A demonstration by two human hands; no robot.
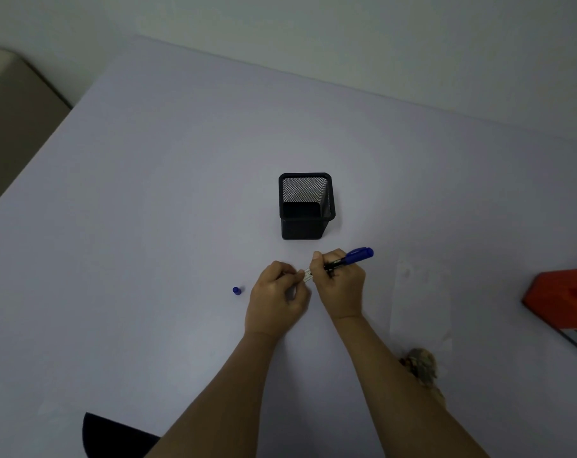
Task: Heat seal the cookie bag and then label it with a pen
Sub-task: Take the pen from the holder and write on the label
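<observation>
Labelling step in hand. Right hand (341,284) clamped round blue marker (351,257); left hand (277,294) pinching white label strip (307,275). Cookie bag (422,325) at 4 o'clock of hands (seal unreadable). Next: steady strip, write.

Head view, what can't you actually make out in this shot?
All in the head view:
- Tip of the pen: hidden behind the right hand.
- Writing on the label: too small, partly covered by the left hand.
- Heat sealer: cut off by the right edge.
- Seal on the cookie bag: clear film too faint to judge.
</observation>
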